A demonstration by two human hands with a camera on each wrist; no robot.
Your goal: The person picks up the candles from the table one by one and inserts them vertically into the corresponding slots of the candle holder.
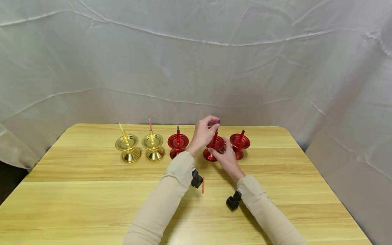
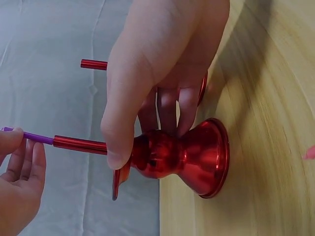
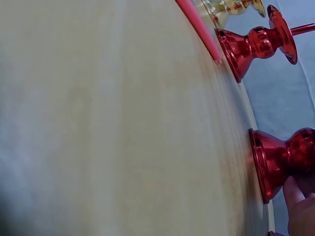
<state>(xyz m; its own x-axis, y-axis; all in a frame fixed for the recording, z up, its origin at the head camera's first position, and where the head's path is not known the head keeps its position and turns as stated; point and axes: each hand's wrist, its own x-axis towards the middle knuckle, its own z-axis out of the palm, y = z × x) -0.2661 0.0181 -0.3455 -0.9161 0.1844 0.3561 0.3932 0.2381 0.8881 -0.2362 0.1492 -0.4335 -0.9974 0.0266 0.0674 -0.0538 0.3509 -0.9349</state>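
My left hand pinches a purple candle between thumb and fingers. The candle's lower end is at the mouth of the upright tube on a red candle holder. My right hand grips that holder around its dish and stem, with the thumb on the near side in the left wrist view. The holder's flared base stands on the table. In the right wrist view only the fingertips of the right hand show, against the red body.
To the left stand a red holder with a dark bluish candle and two gold holders with pink and yellow candles. Another red holder stands at right, its tube bare. A pink candle lies on the table.
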